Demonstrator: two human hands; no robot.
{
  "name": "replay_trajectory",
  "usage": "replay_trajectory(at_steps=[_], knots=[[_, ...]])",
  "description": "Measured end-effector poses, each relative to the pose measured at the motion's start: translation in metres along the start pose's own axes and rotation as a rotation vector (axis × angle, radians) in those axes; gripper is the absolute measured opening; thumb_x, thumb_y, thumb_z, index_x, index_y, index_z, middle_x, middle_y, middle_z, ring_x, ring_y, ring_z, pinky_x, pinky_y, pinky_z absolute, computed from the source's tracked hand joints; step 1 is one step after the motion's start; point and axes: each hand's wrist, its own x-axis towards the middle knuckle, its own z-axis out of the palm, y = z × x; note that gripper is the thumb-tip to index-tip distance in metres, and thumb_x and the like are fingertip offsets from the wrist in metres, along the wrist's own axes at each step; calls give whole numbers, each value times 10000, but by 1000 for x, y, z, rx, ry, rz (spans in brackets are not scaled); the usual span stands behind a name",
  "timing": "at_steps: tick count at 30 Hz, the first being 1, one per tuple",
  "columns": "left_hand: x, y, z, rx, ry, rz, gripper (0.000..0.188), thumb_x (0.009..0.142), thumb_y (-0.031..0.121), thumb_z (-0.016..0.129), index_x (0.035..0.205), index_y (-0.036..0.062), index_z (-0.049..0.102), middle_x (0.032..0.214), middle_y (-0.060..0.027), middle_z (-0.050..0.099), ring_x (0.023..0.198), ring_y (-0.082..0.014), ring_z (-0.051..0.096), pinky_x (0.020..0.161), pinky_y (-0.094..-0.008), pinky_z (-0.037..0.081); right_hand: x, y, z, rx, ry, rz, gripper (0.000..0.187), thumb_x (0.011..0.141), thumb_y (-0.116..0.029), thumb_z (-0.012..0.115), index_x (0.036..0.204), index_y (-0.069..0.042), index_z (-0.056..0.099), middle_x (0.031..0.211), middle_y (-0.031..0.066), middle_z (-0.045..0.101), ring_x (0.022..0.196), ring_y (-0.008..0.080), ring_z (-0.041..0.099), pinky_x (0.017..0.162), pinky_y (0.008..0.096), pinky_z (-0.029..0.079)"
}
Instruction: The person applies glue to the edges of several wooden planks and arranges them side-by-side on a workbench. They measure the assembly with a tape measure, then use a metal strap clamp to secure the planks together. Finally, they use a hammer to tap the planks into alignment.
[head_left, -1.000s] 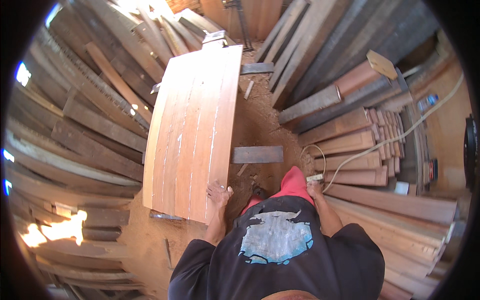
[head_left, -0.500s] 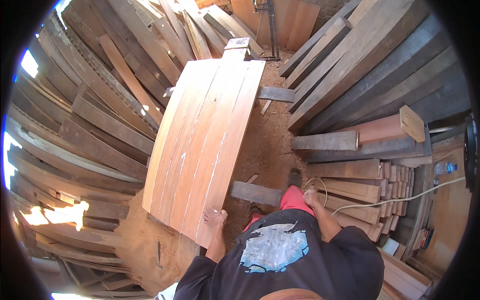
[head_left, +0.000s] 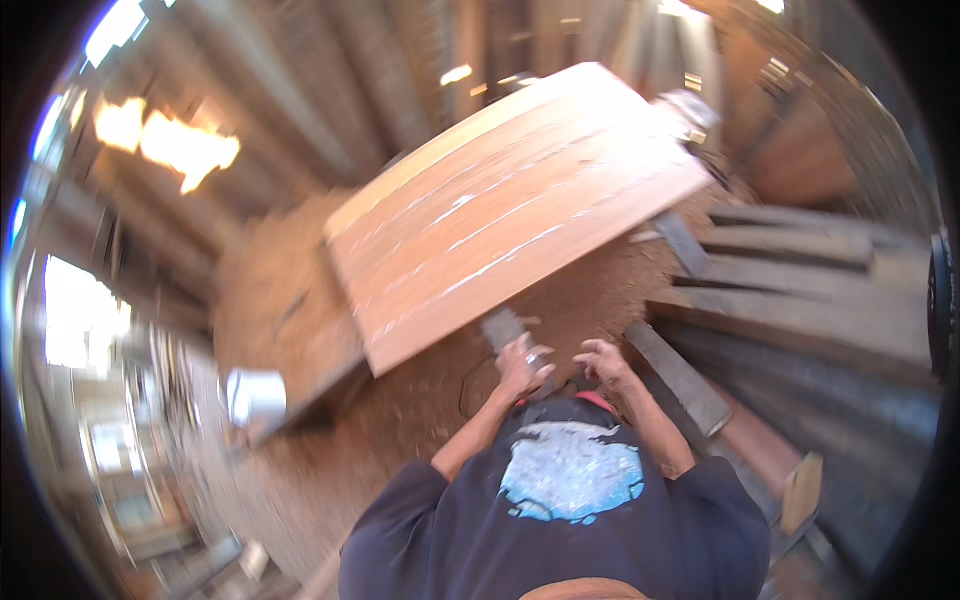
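My left hand (head_left: 525,367) is in front of my body, just beyond the shirt, over the near end of a grey timber bearer (head_left: 503,326). Its fingers look loosely apart, though motion blurs them, and nothing shows in them; whether it touches the bearer I cannot tell. My right hand (head_left: 606,364) hovers a short way to its right, fingers bent and spread, holding nothing visible. Beyond both hands lies a wide wooden panel (head_left: 500,225) of several boards edge to edge, with white streaks along the joints. Neither hand touches it.
Grey beams (head_left: 680,375) and thick timbers (head_left: 800,330) crowd the right side. Blurred planks (head_left: 330,100) lean at the far left. A white bucket (head_left: 256,396) stands at left beside sawdust (head_left: 265,270). A dark tool (head_left: 291,308) lies on the sawdust.
The view has swung to the left, so the panel now appears turned clockwise. My left hand has left the panel's near corner. Both hands are now close together before my body.
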Motion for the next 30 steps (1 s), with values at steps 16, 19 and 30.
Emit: replay_trajectory(at_steps=[16, 19, 30], knots=[[-114, -52, -17, -274, 538, -274, 140, 708, 210, 764, 826, 177, 696, 1400, -144, 476, 1269, -356, 399, 1041, -553, 282, -10, -24, 154, 58, -455, 464, 354, 929, -69, 489, 1272, -59, 402, 1192, 173, 623, 498, 69, 460, 686, 327, 538], [-130, -59, -23, -230, 638, -250, 161, 705, 184, 737, 854, 155, 683, 1361, -137, 497, 1240, -348, 411, 1023, -546, 287, -10, -10, 169, 84, -507, 477, 513, 903, -87, 519, 1379, -23, 338, 1258, 196, 566, 507, 55, 439, 703, 332, 513], [-161, -69, -17, -48, 906, -288, 174, 718, 178, 697, 848, 100, 610, 1307, -133, 532, 1185, -348, 459, 981, -524, 317, -37, 6, 213, 157, -389, 509, 351, 924, -188, 608, 1219, -39, 489, 1353, 174, 550, 592, 108, 552, 768, 384, 556]])
